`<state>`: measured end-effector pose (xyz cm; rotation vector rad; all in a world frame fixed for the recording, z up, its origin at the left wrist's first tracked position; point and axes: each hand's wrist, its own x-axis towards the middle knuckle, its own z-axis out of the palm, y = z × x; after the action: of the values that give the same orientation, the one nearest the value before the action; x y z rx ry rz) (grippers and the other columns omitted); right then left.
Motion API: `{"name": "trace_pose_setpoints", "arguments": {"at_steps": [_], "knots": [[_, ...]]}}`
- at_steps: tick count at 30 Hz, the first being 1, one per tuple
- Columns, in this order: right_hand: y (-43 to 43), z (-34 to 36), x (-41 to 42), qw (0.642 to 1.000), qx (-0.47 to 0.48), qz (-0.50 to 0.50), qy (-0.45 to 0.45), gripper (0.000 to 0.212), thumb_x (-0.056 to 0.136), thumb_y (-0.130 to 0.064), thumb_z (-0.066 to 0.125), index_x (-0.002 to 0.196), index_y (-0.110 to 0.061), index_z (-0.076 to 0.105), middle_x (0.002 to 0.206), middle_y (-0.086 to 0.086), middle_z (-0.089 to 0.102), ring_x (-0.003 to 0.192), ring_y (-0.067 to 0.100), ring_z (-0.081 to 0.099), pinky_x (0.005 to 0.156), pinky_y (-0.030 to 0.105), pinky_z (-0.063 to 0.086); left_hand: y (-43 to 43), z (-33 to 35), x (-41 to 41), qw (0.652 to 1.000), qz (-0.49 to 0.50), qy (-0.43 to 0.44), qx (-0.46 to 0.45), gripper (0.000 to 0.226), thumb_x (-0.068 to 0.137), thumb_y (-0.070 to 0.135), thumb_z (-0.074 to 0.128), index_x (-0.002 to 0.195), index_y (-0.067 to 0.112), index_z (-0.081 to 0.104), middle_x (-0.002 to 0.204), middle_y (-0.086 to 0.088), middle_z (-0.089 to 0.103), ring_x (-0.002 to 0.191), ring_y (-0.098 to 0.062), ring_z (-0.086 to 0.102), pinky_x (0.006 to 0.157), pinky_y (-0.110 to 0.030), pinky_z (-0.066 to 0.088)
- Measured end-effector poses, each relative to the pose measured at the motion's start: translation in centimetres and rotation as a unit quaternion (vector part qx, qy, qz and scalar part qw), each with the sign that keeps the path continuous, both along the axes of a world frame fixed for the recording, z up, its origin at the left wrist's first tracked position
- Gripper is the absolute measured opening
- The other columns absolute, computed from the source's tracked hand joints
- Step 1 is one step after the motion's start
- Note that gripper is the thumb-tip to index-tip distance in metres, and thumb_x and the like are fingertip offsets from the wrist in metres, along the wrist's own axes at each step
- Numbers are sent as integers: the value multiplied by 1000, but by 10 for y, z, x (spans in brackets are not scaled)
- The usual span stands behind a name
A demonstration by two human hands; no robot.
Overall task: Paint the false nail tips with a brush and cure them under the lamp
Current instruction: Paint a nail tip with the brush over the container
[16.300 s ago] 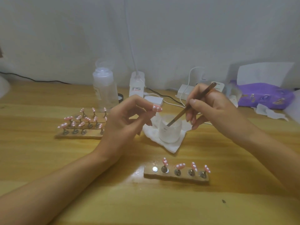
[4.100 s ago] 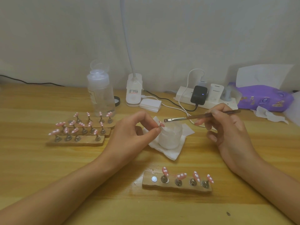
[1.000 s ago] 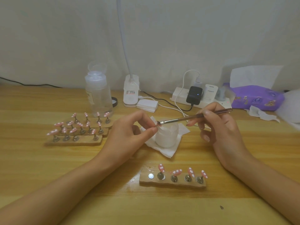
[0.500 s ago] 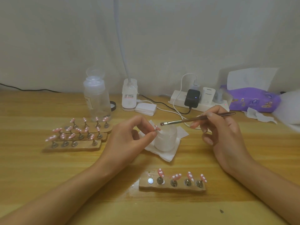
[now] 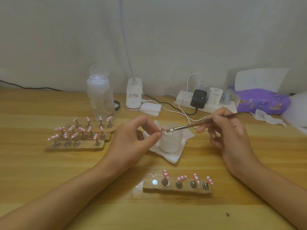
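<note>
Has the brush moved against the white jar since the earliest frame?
Yes. The brush has lifted out of the white jar, tip now by the nail tip the left hand pinches.

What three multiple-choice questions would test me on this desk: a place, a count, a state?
1. Where does the round white plastic jar stand?
A. On a folded white paper towel
B. On a purple packet
C. On a power strip

2. How many pink dotted nail tips stand on the near wooden holder block?
A. Two
B. Four
C. Six

3. What is the left hand doing?
A. Lying flat and empty
B. Gripping a bottle
C. Pinching one pink nail tip

Answers: 1 A, the towel's corners show under the jar. 2 B, four tips stand in a row, one spot bare. 3 C, thumb and forefinger pinch it near the thin metal brush in the right hand.
</note>
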<state>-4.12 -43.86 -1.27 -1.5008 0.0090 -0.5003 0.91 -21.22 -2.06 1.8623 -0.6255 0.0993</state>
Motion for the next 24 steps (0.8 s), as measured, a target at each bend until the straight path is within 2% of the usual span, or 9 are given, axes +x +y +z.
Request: {"name": "trace_pose_setpoints", "arguments": {"at_steps": [5,9,14,19,24], "knots": [[3,1,0,999,-2,42,-17,19,98,-18,47,80,-19,52,76,10,72,53,6,44,40,16,29,0,-1,1,1000,-2,-6,0,13,86,19,74,76,24,66,84,14,69,47,-4,44,48,-15,38],[2,1,0,1000,1,6,2,30,100,-12,45,75,-23,56,73,9,72,51,8,41,39,15,30,0,-1,1,1000,-5,-4,-2,12,85,20,74,77,24,66,83,14,69,47,-3,43,48,-14,36],[5,2,-2,998,-20,46,-33,16,94,-22,49,79,-22,55,76,11,73,52,8,43,41,17,31,0,-1,0,1000,-1,1,-3,11,85,20,74,77,23,67,84,14,69,47,-3,42,48,-15,37],[3,2,-2,1000,-7,5,-17,38,99,-12,46,69,-30,59,72,11,72,49,7,40,40,14,31,-1,0,0,1000,-4,-5,-3,12,85,20,73,77,24,67,83,14,69,46,-3,42,49,-15,36],[6,2,-1,998,-14,38,-45,17,93,-23,49,77,-24,56,75,11,73,51,7,43,40,17,30,0,0,0,1000,-5,-8,-1,12,85,20,73,77,24,66,85,13,69,47,-3,43,49,-15,37]]}}
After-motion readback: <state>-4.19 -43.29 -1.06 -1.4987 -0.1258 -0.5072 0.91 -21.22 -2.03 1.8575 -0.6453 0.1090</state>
